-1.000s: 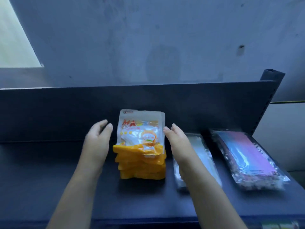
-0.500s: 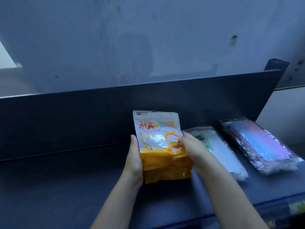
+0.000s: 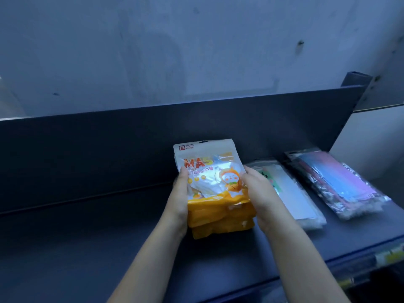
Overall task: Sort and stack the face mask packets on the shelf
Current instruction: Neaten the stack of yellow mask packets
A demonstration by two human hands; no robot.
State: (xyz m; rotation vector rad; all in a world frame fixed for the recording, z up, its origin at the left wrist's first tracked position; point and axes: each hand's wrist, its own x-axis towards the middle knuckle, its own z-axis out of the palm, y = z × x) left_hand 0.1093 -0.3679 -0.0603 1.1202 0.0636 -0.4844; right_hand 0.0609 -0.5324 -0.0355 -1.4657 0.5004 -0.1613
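1. I saw the left hand (image 3: 179, 200) and right hand (image 3: 260, 193) clasping the orange packet stack (image 3: 218, 212) from either side, thumbs curled over its top.
2. The stack was mid-shelf (image 3: 87, 248), with a clear packet (image 3: 293, 195) just to its right.

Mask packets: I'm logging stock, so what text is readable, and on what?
"MAS": top orange packet; glare hides the rest.
Its corner logo: too small.
Clear packet label: blurred, partly behind right hand.
Pink-blue packet: none readable.
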